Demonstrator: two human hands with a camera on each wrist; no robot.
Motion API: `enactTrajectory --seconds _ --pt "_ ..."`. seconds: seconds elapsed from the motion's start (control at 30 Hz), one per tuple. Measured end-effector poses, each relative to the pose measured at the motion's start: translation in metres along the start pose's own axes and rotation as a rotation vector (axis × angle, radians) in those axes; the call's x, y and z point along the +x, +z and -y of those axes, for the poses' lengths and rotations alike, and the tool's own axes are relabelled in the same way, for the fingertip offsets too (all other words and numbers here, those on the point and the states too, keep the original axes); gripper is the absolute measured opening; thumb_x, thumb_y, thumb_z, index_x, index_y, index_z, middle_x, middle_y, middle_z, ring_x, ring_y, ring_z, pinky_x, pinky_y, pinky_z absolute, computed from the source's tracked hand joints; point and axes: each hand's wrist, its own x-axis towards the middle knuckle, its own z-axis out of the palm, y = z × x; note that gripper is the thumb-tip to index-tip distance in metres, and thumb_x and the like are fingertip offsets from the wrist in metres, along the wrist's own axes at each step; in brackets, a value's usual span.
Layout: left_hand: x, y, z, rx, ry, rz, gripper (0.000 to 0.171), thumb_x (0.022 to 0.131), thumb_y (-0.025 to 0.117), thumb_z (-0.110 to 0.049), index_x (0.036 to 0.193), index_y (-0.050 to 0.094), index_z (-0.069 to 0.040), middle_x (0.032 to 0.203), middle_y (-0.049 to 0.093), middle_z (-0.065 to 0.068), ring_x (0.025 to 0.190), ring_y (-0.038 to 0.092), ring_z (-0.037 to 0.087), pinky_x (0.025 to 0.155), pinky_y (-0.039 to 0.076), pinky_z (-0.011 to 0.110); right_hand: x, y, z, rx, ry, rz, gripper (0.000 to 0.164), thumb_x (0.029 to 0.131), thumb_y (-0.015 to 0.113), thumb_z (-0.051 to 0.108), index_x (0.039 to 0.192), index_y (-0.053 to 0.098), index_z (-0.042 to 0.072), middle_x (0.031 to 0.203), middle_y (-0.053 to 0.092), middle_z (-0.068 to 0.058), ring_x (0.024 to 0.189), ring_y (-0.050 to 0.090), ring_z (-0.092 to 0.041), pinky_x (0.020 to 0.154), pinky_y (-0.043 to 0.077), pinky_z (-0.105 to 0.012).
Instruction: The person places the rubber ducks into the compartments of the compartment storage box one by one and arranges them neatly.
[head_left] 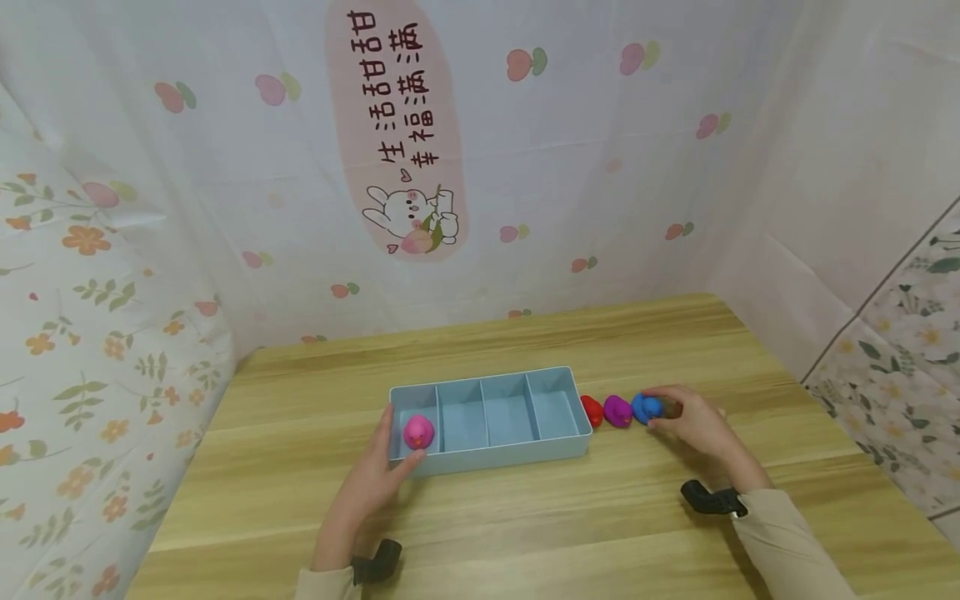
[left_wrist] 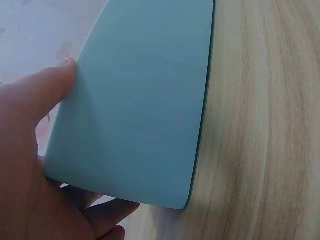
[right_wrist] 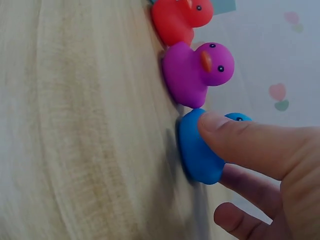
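A light blue divided box (head_left: 500,457) with several compartments in a row lies on the table. My left hand (head_left: 375,475) grips its left end, the thumb at the front rim and the fingers around the end wall, as the left wrist view also shows. In the leftmost compartment sits a pink rubber duck (head_left: 418,432). To the right of the box, my right hand (head_left: 697,425) holds a blue rubber duck (right_wrist: 197,147) between thumb and fingers, low at the tabletop. Beside it stand a purple duck (right_wrist: 185,75) and a red duck (right_wrist: 175,22), lined up toward the box.
The wood-grain table (head_left: 517,533) ends at the back against a white printed curtain (head_left: 600,192). Flowered cloth (head_left: 97,333) hangs along the left side, and another pale cloth (head_left: 862,208) on the right. Dark wrist straps (head_left: 708,498) stick out near both sleeves.
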Motion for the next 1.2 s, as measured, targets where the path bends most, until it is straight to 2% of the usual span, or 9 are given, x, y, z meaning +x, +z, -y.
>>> enactTrajectory --seconds 0.3,0.63,0.77,0.93,1.0,1.07,1.2 --pt "0.0 -0.001 -0.001 -0.008 -0.009 -0.001 0.094 0.09 0.061 -0.045 0.153 0.006 -0.004 0.158 0.014 0.021 0.143 0.019 0.042 0.114 0.022 0.057 -0.001 0.006 -0.004 -0.023 0.022 -0.038 0.049 0.078 0.078 0.018 0.124 0.062 0.011 0.123 0.06 -0.022 0.089 0.056 -0.029 0.071 0.024 -0.04" --pt "0.0 -0.001 0.0 -0.01 0.005 -0.004 0.095 0.089 0.061 -0.047 0.153 0.006 -0.003 0.158 0.014 0.021 0.143 0.019 0.041 0.114 0.022 0.056 -0.003 0.005 -0.001 0.01 0.046 -0.066 0.044 0.081 0.076 0.021 0.122 0.063 0.009 0.126 0.059 -0.025 0.101 0.057 -0.04 0.076 0.025 -0.047" --pt "0.0 0.0 0.0 -0.008 0.013 -0.012 0.094 0.09 0.062 -0.045 0.153 0.007 -0.002 0.158 0.015 0.022 0.142 0.021 0.043 0.114 0.023 0.057 -0.003 0.001 0.002 0.006 0.06 -0.076 0.043 0.083 0.074 0.022 0.122 0.062 0.009 0.116 0.063 -0.022 0.088 0.056 -0.03 0.073 0.023 -0.043" --pt "0.0 -0.004 0.002 0.014 0.021 -0.03 0.092 0.091 0.061 -0.043 0.153 0.008 -0.001 0.157 0.015 0.023 0.142 0.022 0.043 0.113 0.024 0.057 0.005 -0.002 0.01 0.02 0.052 -0.074 0.044 0.085 0.073 0.023 0.124 0.06 0.007 0.101 0.062 -0.015 0.077 0.047 -0.02 0.07 0.02 -0.038" --pt "-0.001 -0.005 0.002 0.017 0.027 -0.043 0.092 0.09 0.061 -0.044 0.152 0.009 0.0 0.157 0.016 0.024 0.141 0.023 0.044 0.113 0.024 0.057 0.007 -0.003 0.013 0.031 0.04 -0.067 0.044 0.086 0.071 0.024 0.125 0.06 0.007 0.1 0.061 -0.013 0.073 0.044 -0.018 0.068 0.024 -0.037" --pt "-0.002 -0.005 0.002 0.014 0.037 -0.056 0.092 0.09 0.062 -0.043 0.152 0.011 0.001 0.156 0.019 0.025 0.14 0.025 0.044 0.112 0.026 0.057 0.008 -0.005 0.016 0.043 0.03 -0.057 0.043 0.087 0.07 0.025 0.126 0.06 0.008 0.099 0.059 -0.012 0.07 0.042 -0.017 0.062 0.029 -0.034" --pt "-0.002 -0.001 -0.002 0.009 0.073 -0.061 0.091 0.09 0.063 -0.042 0.151 0.013 0.003 0.154 0.022 0.026 0.139 0.028 0.044 0.112 0.027 0.056 0.005 -0.012 0.018 0.05 0.013 -0.051 0.043 0.089 0.068 0.028 0.126 0.059 0.009 0.102 0.058 -0.012 0.064 0.038 -0.013 0.047 0.031 -0.024"
